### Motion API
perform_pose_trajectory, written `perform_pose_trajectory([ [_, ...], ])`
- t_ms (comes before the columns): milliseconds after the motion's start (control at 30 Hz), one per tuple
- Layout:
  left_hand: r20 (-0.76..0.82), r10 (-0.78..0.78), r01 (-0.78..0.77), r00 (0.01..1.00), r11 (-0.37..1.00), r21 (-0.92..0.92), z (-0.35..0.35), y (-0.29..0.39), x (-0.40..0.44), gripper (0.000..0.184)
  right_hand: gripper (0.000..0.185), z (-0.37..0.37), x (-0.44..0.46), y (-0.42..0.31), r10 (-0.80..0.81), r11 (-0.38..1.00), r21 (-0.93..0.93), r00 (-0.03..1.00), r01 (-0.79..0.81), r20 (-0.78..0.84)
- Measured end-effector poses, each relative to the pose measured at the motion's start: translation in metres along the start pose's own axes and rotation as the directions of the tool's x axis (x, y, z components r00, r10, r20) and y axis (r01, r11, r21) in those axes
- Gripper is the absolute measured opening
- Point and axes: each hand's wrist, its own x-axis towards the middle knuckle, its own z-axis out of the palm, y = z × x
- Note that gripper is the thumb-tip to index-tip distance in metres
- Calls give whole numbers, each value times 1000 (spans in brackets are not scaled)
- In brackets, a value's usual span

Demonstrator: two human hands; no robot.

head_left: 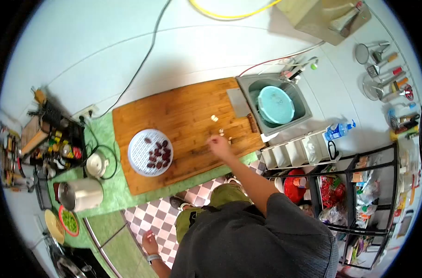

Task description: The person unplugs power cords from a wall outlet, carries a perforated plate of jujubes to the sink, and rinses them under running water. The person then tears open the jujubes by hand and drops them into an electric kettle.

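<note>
Pale pieces (pixel 214 118), small and chunky, scattered loose on the wooden board (pixel 183 111) near the cleaver (pixel 239 103), just beside and beyond the bunched right hand (pixel 219 146); cannot tell if gripping. Well apart from the cleaver, a curled left hand (pixel 150 243), contents unclear.

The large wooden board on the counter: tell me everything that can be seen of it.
The large wooden board is a flat, roughly rectangular brown slab with visible grain and some darker patches. It lies on the green counter, its far edge along the white wall, one end beside the sink. A round white dish with dark red pieces, a cleaver and small pale pieces rest on it. The right hand is over it; whether they touch is unclear.
</note>
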Motion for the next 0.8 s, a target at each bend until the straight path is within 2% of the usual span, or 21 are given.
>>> perform_pose_trajectory([
  [33, 24, -7, 7, 1000, 1000, 7, 9, 2, -1, 27, 14, -34, 10, 41, 78, 976, 209, 994, -61, -76],
  [67, 44, -15, 15, 999, 1000, 16, 18, 3, -2, 28, 12, -88, 10, 52, 0, 990, 137, 982, 26, -190],
  [100, 43, -48, 48, 998, 999, 13, 30, 3, -1, 28, 11, -137, 13, 63, 212, 969, 184, 931, -162, -298],
  [133, 33, -27, 26, 999, 1000, 6, 43, -5, 1, 26, 10, -190, 18, 90, 233, 934, 336, 915, -118, -328],
  [167, 17, -84, 85, 996, 994, -66, 52, -16, 2, 25, 11, -240, 25, 106, 438, 834, 503, 826, -226, -354],
  [200, 6, -141, 141, 990, 980, -139, 66, -20, 3, 23, 10, -289, 35, 150, 429, 828, 543, 784, -143, -448],
  [267, 17, -159, 160, 987, 982, -104, 94, -2, -7, 20, 11, -381, 48, 178, 501, 765, 640, 690, -70, -523],
  [300, 24, -126, 127, 992, 991, -51, 100, -15, -7, 18, 14, -421, 63, 195, 524, 744, 667, 654, -39, -545],
  [333, 31, -92, 92, 995, 996, 2, 111, -19, -7, 16, 14, -456, 84, 213, 526, 737, 675, 655, -33, -543],
  [400, 17, -206, 201, 978, 969, 140, 151, 24, -34, 19, 19, -517, 130, 250, 554, 626, 779, 680, 40, -480],
  [467, 4, -307, 297, 952, 924, 240, 189, 72, -67, 25, 22, -555, 173, 290, 576, 605, 796, 684, 12, -447],
  [533, -3, -375, 360, 927, 888, 286, 219, 111, -98, 31, 21, -581, 214, 310, 537, 585, 810, 768, -40, -349],
  [567, 2, -396, 376, 918, 872, 315, 235, 132, -108, 35, 26, -589, 237, 326, 530, 563, 826, 782, -35, -328],
  [633, 57, -385, 330, 921, 849, 412, 249, 163, -123, 41, 27, -598, 272, 344, 549, 511, 858, 790, -58, -274],
  [667, 299, -168, -126, 939, 642, 756, 230, 146, -115, 37, 28, -600, 288, 350, 564, 465, 883, 790, -62, -242],
  [700, 281, -177, -108, 943, 637, 763, 229, 152, -106, 37, 29, -604, 302, 359, 568, 446, 889, 799, -98, -197],
  [733, 126, -238, 117, 963, 791, 601, 231, 161, -101, 29, 29, -606, 314, 366, 566, 440, 891, 805, -113, -178],
  [767, -3, -347, 324, 938, 872, 367, 236, 168, -111, 21, 29, -607, 326, 374, 573, 407, 910, 799, -84, -182],
  [800, -133, -447, 458, 885, 886, 74, 239, 172, -122, 16, 29, -605, 337, 377, 578, 373, 926, 796, -61, -180],
])
